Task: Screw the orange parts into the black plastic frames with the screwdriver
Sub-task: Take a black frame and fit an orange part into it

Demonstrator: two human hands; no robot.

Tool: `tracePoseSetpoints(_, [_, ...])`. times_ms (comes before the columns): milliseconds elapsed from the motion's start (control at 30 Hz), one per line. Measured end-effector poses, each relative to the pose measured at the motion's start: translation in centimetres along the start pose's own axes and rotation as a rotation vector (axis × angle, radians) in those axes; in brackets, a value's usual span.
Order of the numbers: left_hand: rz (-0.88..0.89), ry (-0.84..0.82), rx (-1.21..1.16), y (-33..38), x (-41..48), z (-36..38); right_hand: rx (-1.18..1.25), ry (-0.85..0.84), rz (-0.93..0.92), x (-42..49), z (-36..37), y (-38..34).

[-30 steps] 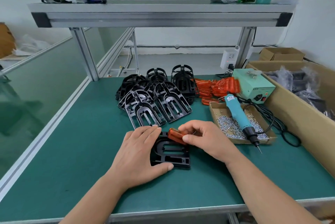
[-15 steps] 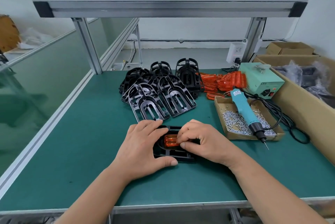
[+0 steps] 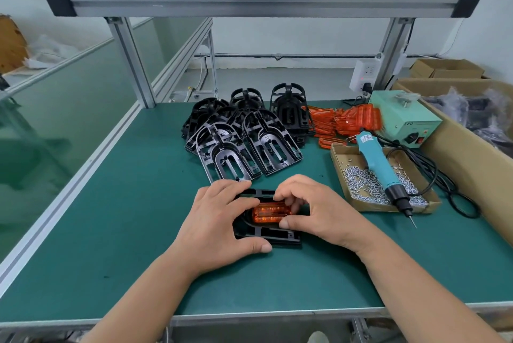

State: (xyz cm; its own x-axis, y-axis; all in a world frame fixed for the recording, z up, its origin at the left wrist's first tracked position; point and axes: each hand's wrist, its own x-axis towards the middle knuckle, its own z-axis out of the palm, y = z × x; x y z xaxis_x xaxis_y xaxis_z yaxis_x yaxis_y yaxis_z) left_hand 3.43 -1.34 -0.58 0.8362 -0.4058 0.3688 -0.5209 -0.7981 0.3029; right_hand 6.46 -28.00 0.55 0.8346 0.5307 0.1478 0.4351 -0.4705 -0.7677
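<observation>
**Seating an orange part [image 3: 268, 212] in a black plastic frame [image 3: 279, 238] on the green bench mat [image 3: 125, 217].**
The frame lies flat on the mat, with the orange part resting in its U-shaped opening. The left hand [image 3: 219, 227] holds the frame, fingers laid across its left side and far edge and the thumb against its near edge. The right hand [image 3: 322, 212] pinches the orange part, curled fingers on its far side and the thumb on its near side. Beyond the frame is the heap of black frames [image 3: 249, 134]; beyond it and to the right is the pile of orange parts [image 3: 347, 120]. To the right of the frame, the blue electric screwdriver [image 3: 379, 165] lies untouched across a cardboard tray [image 3: 344, 156] of screws, its bit overhanging the tray's near rim. Farther right stands its pale green power unit [image 3: 402, 120].
</observation>
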Motion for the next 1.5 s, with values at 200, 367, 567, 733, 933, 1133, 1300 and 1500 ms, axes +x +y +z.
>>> tracePoseSetpoints(200, [0.014,0.018,-0.029,-0.2,0.0,0.1,-0.084,0.005,0.046,-0.3,-0.6,-0.1])
tracePoseSetpoints(367, [0.013,0.014,-0.033,-0.3,0.0,0.1,-0.105,-0.016,0.01,-0.9,-0.6,-0.3])
tracePoseSetpoints(567, [0.02,0.015,-0.029,-0.2,0.0,0.0,-0.142,0.028,-0.002,-1.0,-0.4,-0.3])
tracePoseSetpoints(733, [0.025,0.018,-0.033,-0.1,-0.1,0.0,-0.146,0.052,0.003,-1.1,-0.2,-0.2])
tracePoseSetpoints(933, [0.026,0.024,-0.04,-0.1,-0.1,-0.1,-0.188,0.044,0.023,-0.9,0.0,-0.1])
tracePoseSetpoints(1133, [0.028,0.02,-0.045,-0.1,-0.2,-0.1,-0.208,0.041,0.044,-0.8,-0.1,-0.1])
tracePoseSetpoints(1300, [0.02,-0.009,-0.044,0.0,-0.2,-0.2,-0.204,0.029,0.059,-0.8,0.0,-0.3])
tracePoseSetpoints(1500, [0.018,-0.049,-0.039,0.1,-0.2,-0.4,-0.25,0.034,0.002,-1.2,0.1,-0.6])
